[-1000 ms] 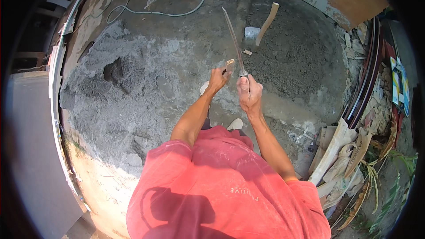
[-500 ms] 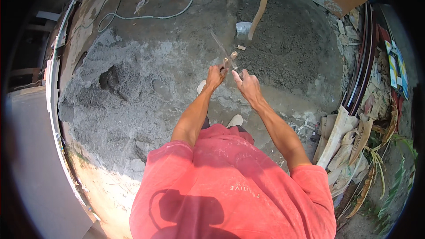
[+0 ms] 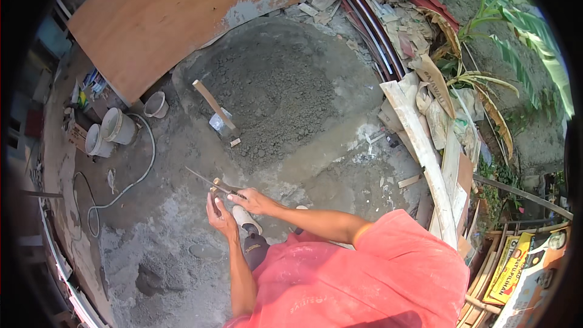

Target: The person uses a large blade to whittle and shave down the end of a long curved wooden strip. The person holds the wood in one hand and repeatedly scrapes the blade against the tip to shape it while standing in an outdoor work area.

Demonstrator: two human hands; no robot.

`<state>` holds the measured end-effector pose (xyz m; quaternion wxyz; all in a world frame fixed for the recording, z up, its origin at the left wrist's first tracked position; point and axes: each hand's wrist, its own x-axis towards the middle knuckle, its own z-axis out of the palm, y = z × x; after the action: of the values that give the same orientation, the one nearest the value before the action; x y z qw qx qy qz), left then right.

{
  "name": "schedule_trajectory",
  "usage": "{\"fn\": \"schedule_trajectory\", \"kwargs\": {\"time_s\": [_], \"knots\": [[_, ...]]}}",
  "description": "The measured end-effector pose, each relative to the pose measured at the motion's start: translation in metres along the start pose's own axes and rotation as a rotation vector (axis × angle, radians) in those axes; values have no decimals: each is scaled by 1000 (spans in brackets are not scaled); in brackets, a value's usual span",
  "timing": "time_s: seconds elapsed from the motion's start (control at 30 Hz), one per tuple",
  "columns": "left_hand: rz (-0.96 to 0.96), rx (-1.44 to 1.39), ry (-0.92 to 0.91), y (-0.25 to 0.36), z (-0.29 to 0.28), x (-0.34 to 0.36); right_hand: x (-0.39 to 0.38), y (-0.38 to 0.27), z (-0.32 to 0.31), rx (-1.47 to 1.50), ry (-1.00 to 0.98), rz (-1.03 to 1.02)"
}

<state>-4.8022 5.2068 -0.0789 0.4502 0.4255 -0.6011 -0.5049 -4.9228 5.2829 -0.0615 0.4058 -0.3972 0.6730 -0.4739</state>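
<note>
My right hand (image 3: 258, 202) is closed around the handle of a long-bladed knife (image 3: 197, 175), whose thin blade points away to the far left. My left hand (image 3: 225, 220) grips a short pale piece of wood (image 3: 217, 184). The blade crosses beside the wood, but whether they touch is too small to tell. Beyond my hands, a wooden handle (image 3: 212, 103) leans upward from a grey metal blade (image 3: 219, 120), apparently a hoe. A small wood offcut (image 3: 235, 142) lies on the ground near its foot.
Dark mixed mortar (image 3: 279, 91) spreads ahead, with a grey sand pile (image 3: 152, 267) at near left. Two buckets (image 3: 118, 126), a basin (image 3: 156, 104) and a looping hose (image 3: 130, 187) lie left. A plywood sheet (image 3: 182, 12) stands behind; white planks (image 3: 425, 158) and torn sacks are right.
My view has swung to the right, so the mortar and buckets sit further left and more of the right side shows. Both hands keep their hold on the knife and wood.
</note>
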Motion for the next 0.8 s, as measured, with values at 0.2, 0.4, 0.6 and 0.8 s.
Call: {"fn": "schedule_trajectory", "kwargs": {"time_s": [0.2,0.4,0.6,0.8], "knots": [[196,357,71,31,14,11,-6,-2,-5,47,-11,47],[194,321,87,19,17,10,-13,-21,-24,411,-108,424],[104,164,55,-5,26,-2,-23,-27,-20,698,-93,535],[213,345,-27,-3,25,-2,-25,-18,-20,509,-94,464]]}}
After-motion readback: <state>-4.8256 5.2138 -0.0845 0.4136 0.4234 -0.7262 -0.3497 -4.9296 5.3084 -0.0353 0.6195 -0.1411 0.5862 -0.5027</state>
